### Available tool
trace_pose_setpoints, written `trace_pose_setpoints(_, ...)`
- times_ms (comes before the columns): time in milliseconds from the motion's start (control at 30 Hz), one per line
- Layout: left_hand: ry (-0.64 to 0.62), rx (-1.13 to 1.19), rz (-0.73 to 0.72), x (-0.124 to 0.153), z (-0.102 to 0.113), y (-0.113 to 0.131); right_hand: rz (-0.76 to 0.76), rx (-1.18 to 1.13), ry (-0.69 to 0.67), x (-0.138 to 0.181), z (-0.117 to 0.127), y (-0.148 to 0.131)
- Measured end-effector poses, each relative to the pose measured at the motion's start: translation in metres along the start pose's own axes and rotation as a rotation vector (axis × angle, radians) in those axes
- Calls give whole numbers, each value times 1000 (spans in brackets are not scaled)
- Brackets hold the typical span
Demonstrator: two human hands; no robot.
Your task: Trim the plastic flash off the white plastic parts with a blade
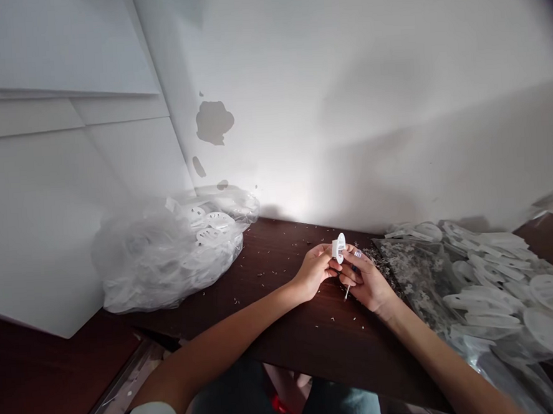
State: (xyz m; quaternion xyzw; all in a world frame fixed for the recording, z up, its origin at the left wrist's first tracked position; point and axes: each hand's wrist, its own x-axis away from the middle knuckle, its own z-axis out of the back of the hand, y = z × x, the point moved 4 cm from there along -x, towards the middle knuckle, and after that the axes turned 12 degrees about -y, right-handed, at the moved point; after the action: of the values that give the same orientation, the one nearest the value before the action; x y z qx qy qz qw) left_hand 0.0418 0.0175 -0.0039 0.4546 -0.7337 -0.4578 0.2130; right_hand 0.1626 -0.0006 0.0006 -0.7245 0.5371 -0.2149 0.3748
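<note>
A small white plastic piece (339, 248) with an oval, slotted face is held up over the dark table between my two hands. My left hand (314, 271) pinches it from the left side. From the right, the fingers of my right hand (363, 278) close on the same piece. A thin metal rod (347, 292) sticks out downward below my right fingers; the rest of it is hidden in the hand, so its kind cannot be made out. A ring (357, 253) is on a right finger.
On the left lies a clear plastic bag (167, 257) full of white oval parts. To the right are a pile of small clear pieces (418, 273) and many white oval parts (506, 280) on plastic. Tiny white bits dot the brown tabletop (264, 308). A wall (289, 106) stands behind.
</note>
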Motion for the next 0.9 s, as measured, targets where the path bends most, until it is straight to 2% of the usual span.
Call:
trace_pose_setpoints(167,0,42,13,-2,4,-6,-49,-25,-28,-1,1,4)
trace_pose_setpoints(333,26,-39,-12,-4,8,-5,-43,33,-16,1,1,4)
trace_pose_setpoints(533,60,-101,-112,-1,2,2,-16,72,-10,2,1,3)
trace_pose_setpoints(900,48,-30,-145,-6,-1,-7,1,44,-23,-1,-2,0)
